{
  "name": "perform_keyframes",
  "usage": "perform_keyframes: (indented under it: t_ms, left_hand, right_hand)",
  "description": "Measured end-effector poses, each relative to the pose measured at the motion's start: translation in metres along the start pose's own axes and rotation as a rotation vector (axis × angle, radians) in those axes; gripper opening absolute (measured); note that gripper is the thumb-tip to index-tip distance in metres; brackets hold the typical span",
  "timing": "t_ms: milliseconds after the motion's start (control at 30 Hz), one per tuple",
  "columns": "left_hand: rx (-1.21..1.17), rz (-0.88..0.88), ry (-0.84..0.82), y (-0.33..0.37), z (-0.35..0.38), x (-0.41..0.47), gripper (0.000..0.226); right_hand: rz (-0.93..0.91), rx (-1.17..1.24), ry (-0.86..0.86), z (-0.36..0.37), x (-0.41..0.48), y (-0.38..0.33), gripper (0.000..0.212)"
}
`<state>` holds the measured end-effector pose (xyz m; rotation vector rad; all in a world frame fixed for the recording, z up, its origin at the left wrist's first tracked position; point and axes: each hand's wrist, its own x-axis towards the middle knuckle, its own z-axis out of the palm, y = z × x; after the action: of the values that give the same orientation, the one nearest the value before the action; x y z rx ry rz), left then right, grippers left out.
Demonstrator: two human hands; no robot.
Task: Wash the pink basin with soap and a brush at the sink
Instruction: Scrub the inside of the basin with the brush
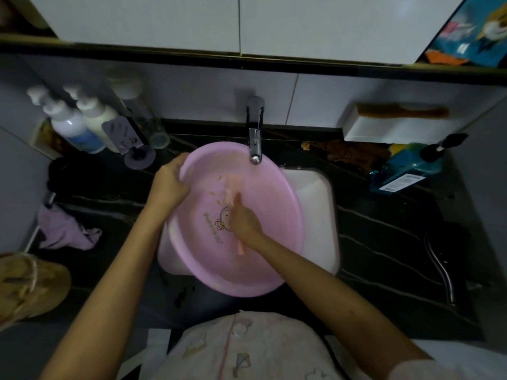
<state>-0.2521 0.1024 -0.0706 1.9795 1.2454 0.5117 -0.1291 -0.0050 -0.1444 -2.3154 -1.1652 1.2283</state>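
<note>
The pink basin point(269, 204) lies tilted over the white sink point(315, 187), below the chrome tap point(255, 133). A cartoon print shows on its floor. My left hand point(170, 182) grips the basin's far-left rim. My right hand point(244, 220) is inside the basin and holds a pale pink brush point(232, 187), blurred, its head against the basin floor. Small orange specks lie on the floor near the brush head.
Pump bottles point(74, 122) stand at the back left of the dark counter. A blue bottle point(406, 165) and a white box with a wooden brush point(403, 111) sit at the back right. A purple cloth point(65, 231) lies left. A metal hose point(441, 264) curves at right.
</note>
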Motion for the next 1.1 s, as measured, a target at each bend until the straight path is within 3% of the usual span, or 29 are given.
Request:
perform_keyframes:
  t_ms: [133, 200, 400, 533, 600, 733, 833, 900, 1033, 1100]
  left_hand:
    - [-0.073, 0.037, -0.011, -0.004, -0.001, 0.000, 0.068]
    - [-0.077, 0.027, -0.007, -0.005, 0.001, -0.001, 0.070]
    - [-0.169, -0.003, -0.011, -0.011, 0.007, -0.005, 0.071]
    - [-0.186, -0.001, -0.020, -0.014, 0.008, -0.005, 0.070]
    - [-0.167, 0.015, -0.009, -0.015, 0.009, -0.005, 0.068]
    - [-0.178, 0.009, 0.003, -0.013, 0.008, -0.009, 0.066]
    - [-0.191, 0.023, -0.010, -0.018, 0.007, -0.009, 0.066]
    - [-0.186, 0.027, -0.020, -0.022, 0.007, -0.008, 0.067]
    - [-0.171, 0.016, 0.005, -0.022, 0.010, -0.006, 0.071]
    - [-0.174, 0.033, 0.002, -0.022, 0.009, -0.008, 0.070]
  right_hand:
    - [-0.306, -0.020, -0.091, 0.020, -0.031, -0.010, 0.056]
    - [-0.345, -0.135, -0.157, 0.022, -0.042, 0.007, 0.055]
    - [0.077, -0.147, 0.046, 0.001, 0.001, 0.002, 0.066]
    - [0.291, -0.002, 0.052, 0.018, -0.018, 0.001, 0.068]
    - [0.259, 0.013, -0.016, 0.026, -0.029, -0.007, 0.069]
    - [-0.043, -0.098, -0.088, 0.036, -0.027, -0.026, 0.067]
    - [0.191, -0.110, 0.027, 0.014, -0.012, -0.002, 0.067]
    - [0.344, -0.124, -0.020, 0.010, -0.026, 0.011, 0.066]
    - [-0.017, -0.089, -0.208, 0.028, -0.055, -0.025, 0.063]
    - [-0.032, -0.100, -0.113, 0.026, -0.035, -0.027, 0.064]
